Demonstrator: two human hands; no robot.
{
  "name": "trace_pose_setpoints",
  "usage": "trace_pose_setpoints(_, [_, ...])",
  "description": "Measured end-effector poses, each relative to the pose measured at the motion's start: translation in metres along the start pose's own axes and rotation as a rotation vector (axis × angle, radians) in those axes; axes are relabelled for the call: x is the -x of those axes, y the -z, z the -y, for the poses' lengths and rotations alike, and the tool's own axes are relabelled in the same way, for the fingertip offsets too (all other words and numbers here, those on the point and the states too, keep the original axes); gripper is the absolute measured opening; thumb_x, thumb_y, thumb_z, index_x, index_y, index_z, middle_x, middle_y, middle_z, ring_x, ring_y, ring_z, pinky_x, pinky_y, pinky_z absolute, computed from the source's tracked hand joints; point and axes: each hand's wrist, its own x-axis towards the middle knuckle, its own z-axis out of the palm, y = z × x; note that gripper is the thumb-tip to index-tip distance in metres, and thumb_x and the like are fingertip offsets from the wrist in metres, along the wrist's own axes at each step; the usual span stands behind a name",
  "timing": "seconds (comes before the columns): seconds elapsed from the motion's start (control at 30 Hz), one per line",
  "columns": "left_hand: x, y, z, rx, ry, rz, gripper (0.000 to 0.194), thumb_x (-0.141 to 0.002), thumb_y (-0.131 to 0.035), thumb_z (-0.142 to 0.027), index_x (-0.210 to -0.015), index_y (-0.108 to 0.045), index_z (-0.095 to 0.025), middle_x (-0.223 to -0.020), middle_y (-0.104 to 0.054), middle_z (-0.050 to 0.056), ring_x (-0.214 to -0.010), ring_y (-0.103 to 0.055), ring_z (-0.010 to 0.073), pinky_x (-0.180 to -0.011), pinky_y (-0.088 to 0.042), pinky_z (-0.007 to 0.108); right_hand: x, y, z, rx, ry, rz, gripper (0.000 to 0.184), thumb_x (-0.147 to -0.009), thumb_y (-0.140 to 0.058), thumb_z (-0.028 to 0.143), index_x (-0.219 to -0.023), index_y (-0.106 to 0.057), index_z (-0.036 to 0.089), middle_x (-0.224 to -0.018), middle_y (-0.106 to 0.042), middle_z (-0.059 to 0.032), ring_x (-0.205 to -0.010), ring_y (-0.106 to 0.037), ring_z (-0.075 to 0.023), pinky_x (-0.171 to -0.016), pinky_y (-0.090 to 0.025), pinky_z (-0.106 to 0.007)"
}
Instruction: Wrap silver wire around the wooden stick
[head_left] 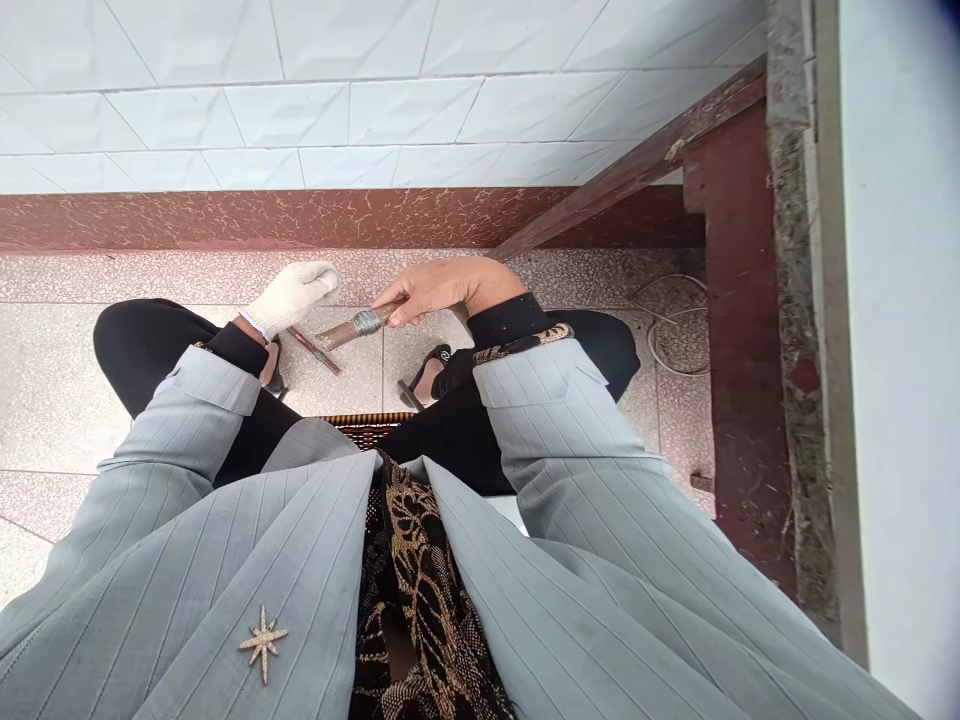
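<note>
The bare right hand [435,288] is grasping a wooden handle [343,333], fingers wrapping one end just beside a coil of metal wire [367,322] that is binding it, while the other end is pointing toward the left hand. The left hand [296,292], wearing a white knitted glove, is clenching into a loose fist; whether it is gripping the thin rusty rod [315,350] that is showing just below it, I cannot tell at this angle. That rod is slanting near the handle's free end, above the speckled floor [67,380]. Pinstriped grey jacket [600,600] sleeves are leading back from both wrists, with black cuffs showing beneath. Black trousers [161,350] are covering the spread knees, and dark shoes [425,378] are resting on the floor between them. A woven wicker edge [364,434] is peeking out between the thighs. A star-shaped brooch [262,643] is sitting on the jacket beside a black-and-gold scarf [427,600]. Farther out, a loop of pale cable [664,357] is lying by a reddish-brown wooden frame [746,330], and white tiles [289,115] are facing the wall ahead.
</note>
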Motion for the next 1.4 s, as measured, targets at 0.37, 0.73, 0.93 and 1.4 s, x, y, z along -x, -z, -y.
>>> trace_pose_setpoints(0.37, [-0.003,-0.026,0.006,0.28,-0.085,0.104,0.029,-0.103,-0.049,-0.029,-0.078,-0.059,-0.017,-0.071,-0.055,-0.001,-0.059,-0.042,0.008,-0.058,-0.036,0.023,-0.001,-0.009,0.003,-0.604,0.419,-0.591,0.026,-0.091,-0.085,0.038,-0.094,-0.07,0.016,-0.075,-0.063,0.0015,-0.06,-0.053,-0.0086,-0.057,-0.045,-0.02])
trace_pose_setpoints(0.73, [0.002,-0.026,-0.001,-0.083,-0.145,0.15,0.021,-0.097,-0.051,-0.027,-0.084,-0.064,-0.017,-0.076,-0.062,-0.001,-0.072,-0.054,0.0132,-0.073,-0.043,0.028,-0.013,-0.008,0.007,-0.115,-0.12,-0.967,0.007,-0.097,-0.068,0.021,-0.101,-0.074,0.02,-0.088,-0.067,-0.0044,-0.075,-0.06,-0.0185,-0.073,-0.048,-0.033])
trace_pose_setpoints(0.93, [0.002,-0.015,-0.004,-0.219,-0.112,0.147,0.021,-0.094,-0.05,-0.024,-0.077,-0.061,-0.019,-0.069,-0.056,-0.002,-0.066,-0.05,0.014,-0.07,-0.039,0.03,-0.014,-0.013,0.009,0.456,-0.338,-0.442,0.018,-0.091,-0.072,0.019,-0.105,-0.083,0.021,-0.09,-0.073,-0.0055,-0.086,-0.064,-0.0228,-0.075,-0.041,-0.034])
trace_pose_setpoints(1.4, [-0.006,-0.008,0.011,0.104,0.003,0.009,0.024,-0.096,-0.05,-0.025,-0.074,-0.058,-0.019,-0.068,-0.053,0.0,-0.063,-0.045,0.0122,-0.061,-0.037,0.028,0.008,0.004,-0.001,-0.053,0.118,-0.151,0.037,-0.087,-0.078,0.034,-0.121,-0.081,0.021,-0.078,-0.066,0.0018,-0.068,-0.051,-0.0127,-0.066,-0.041,-0.026])
